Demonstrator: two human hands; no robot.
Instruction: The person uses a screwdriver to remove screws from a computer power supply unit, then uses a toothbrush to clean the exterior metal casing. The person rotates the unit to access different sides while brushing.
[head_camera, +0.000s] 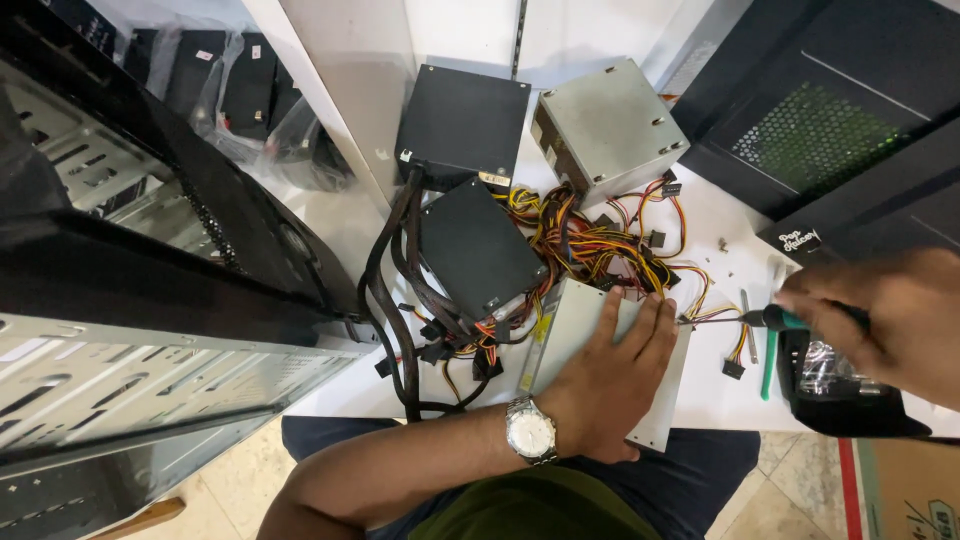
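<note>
My left hand, with a silver wristwatch, lies flat with spread fingers on a grey metal power supply box at the white table's front edge. A screwdriver with a green and black handle is in my right hand, and its thin shaft points left to the box's right side, close to my left fingertips. A tangle of red, yellow and black cables spills out just behind the box.
Two black power supplies and a second grey one lie behind. An open computer case stands at the left, dark case panels at the right. A black tray and a green tool sit by my right hand.
</note>
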